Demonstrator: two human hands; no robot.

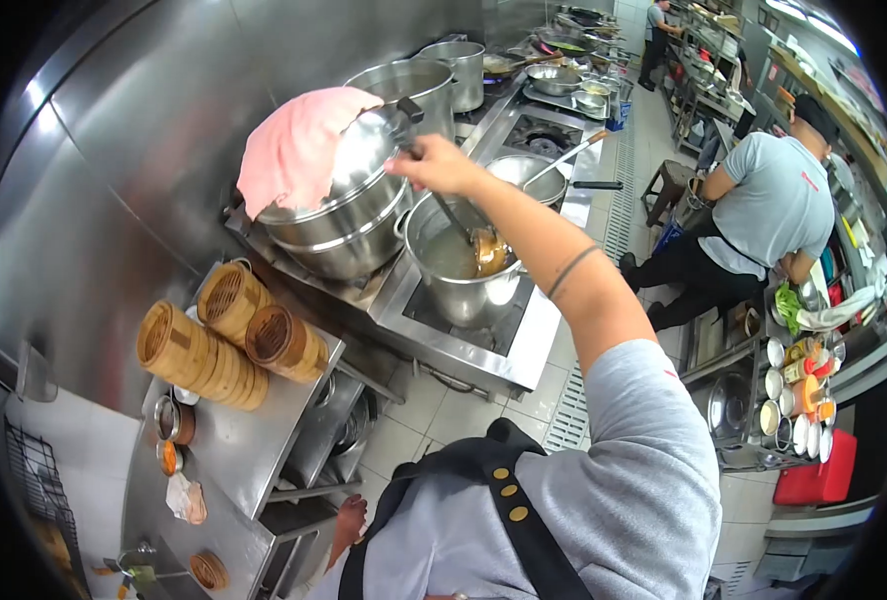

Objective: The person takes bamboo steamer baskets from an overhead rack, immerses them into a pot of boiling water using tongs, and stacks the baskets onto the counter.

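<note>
- Ladle: over the open pot, its brown bowl within the rim, handle slanting up – the right hand grasps the handle's upper end, arm stretched out.
- Left hand: low beside the body, partly cut off by the apron; whether it is clenched or loose, I cannot tell.
- Metal counter: bears upright stacks of bamboo baskets and a crumpled cloth.
- Stove: carries the open pot, with cloudy liquid inside.
- Steamer pot: just beside the open pot, its metal lid on, a pink cloth draped over part of it.
- Tall pots: behind the steamer pot, near the wall.
- Co-worker: across the aisle – leaning over the opposite worktop.
- Another person: standing at the far end.
</note>
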